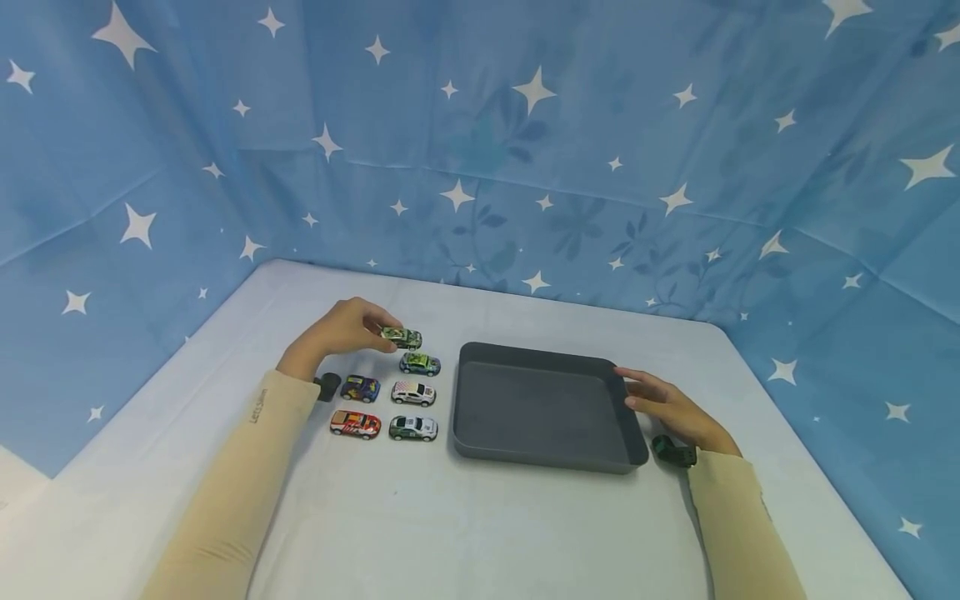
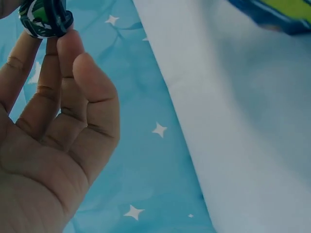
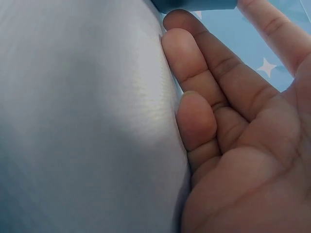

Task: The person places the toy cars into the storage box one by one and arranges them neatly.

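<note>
My left hand [image 1: 347,327] pinches a green camouflage toy car [image 1: 405,337] between thumb and fingertips, at the back of a group of toy cars. In the left wrist view the end of that camouflage car [image 2: 43,18] shows at the top left corner. Just in front of it is a lime-green and blue toy car [image 1: 420,364]. My right hand [image 1: 670,407] rests at the right side of a dark grey tray [image 1: 551,408], its thumb and fingertips against the outer wall. From the right wrist, its fingers [image 3: 194,58] look loosely bent, some lying along the white surface.
Several other toy cars stand left of the tray: a blue one [image 1: 361,388], a white checkered one [image 1: 413,393], a red one [image 1: 356,424] and a white-and-green one [image 1: 413,428]. Behind the white table [image 1: 360,517] hangs a blue star-patterned cloth [image 1: 480,167].
</note>
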A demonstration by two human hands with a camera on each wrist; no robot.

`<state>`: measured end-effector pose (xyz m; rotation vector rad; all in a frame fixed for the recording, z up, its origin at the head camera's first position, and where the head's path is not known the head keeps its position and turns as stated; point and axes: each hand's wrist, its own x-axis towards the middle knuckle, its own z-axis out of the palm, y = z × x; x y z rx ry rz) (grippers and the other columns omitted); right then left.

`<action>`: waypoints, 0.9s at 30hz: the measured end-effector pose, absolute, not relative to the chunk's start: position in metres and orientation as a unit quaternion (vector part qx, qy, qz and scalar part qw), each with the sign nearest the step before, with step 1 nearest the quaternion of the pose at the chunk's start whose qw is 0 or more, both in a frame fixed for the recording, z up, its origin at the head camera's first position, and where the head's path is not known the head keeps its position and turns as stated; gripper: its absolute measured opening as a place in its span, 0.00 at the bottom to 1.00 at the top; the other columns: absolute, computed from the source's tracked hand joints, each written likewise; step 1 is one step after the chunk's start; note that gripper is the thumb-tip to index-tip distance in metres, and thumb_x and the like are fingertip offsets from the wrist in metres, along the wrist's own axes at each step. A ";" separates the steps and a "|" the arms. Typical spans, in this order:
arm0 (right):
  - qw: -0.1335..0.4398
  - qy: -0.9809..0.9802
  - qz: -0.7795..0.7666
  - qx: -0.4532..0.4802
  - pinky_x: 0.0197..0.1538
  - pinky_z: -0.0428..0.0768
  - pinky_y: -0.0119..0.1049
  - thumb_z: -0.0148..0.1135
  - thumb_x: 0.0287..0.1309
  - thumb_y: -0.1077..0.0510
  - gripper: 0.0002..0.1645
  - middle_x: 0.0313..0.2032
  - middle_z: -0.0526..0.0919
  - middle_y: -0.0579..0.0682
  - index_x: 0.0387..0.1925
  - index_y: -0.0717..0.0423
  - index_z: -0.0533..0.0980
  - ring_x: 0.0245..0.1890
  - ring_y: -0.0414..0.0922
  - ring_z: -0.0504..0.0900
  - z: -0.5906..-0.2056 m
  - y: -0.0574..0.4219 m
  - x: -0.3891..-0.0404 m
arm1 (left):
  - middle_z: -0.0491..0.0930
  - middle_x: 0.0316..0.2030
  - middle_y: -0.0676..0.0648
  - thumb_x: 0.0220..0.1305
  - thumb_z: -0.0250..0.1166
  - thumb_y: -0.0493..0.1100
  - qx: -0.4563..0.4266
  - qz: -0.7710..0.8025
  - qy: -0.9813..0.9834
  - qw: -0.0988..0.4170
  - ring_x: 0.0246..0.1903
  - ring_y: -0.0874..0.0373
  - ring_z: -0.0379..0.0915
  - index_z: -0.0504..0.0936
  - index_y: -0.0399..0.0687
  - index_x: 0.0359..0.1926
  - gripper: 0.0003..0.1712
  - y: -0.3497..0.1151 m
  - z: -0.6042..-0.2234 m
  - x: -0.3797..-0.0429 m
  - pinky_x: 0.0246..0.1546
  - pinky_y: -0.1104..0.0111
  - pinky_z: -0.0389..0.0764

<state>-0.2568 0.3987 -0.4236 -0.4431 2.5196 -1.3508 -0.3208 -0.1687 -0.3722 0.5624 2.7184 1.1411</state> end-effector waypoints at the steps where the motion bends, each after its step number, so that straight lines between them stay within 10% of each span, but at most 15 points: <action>1: 0.123 0.866 -0.461 -0.149 0.75 0.54 0.78 0.61 0.80 0.57 0.40 0.82 0.53 0.71 0.83 0.64 0.58 0.80 0.75 0.53 -0.424 0.399 -0.257 | 0.86 0.59 0.39 0.66 0.79 0.41 0.189 0.381 0.903 0.067 0.58 0.40 0.81 0.89 0.42 0.62 0.24 -0.167 -0.371 -0.321 0.62 0.42 0.80; 27: 0.126 0.868 -0.461 -0.133 0.75 0.51 0.80 0.62 0.80 0.54 0.41 0.83 0.52 0.70 0.84 0.63 0.58 0.81 0.75 0.52 -0.425 0.399 -0.261 | 0.88 0.57 0.43 0.64 0.81 0.42 0.260 0.409 0.873 0.050 0.54 0.46 0.82 0.91 0.45 0.58 0.22 -0.113 -0.345 -0.321 0.59 0.46 0.82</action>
